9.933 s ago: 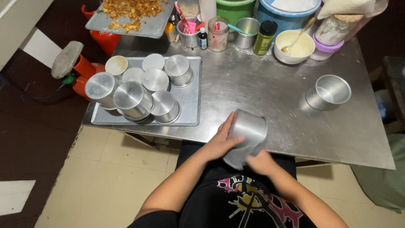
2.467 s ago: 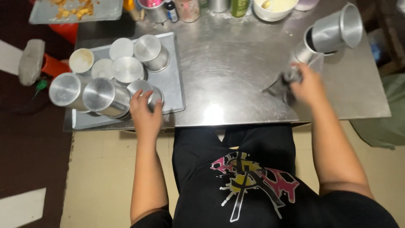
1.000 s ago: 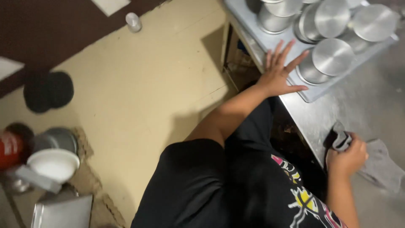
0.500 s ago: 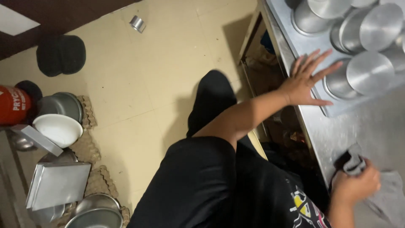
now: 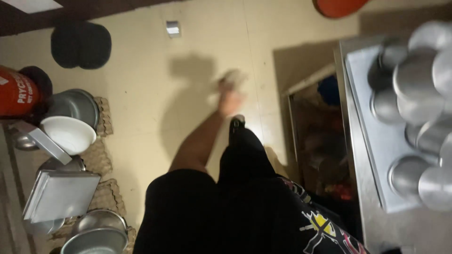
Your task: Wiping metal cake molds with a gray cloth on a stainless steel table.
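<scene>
From my remote seat I look down on a pale yellow floor [image 5: 141, 84] with a steel counter [image 5: 372, 207] at the right edge. A grey tray [image 5: 376, 160] on it carries upturned metal tins [image 5: 414, 89], shiny and crowded together. At the left, on the floor, sit a white bowl [image 5: 68, 134], flat pans [image 5: 59, 195] and a red cylinder [image 5: 16, 91]. The left hand [image 5: 230, 91] hangs over the floor, well apart from the tins (too blurred; I cannot tell how its fingers stand). The right hand is out of sight.
</scene>
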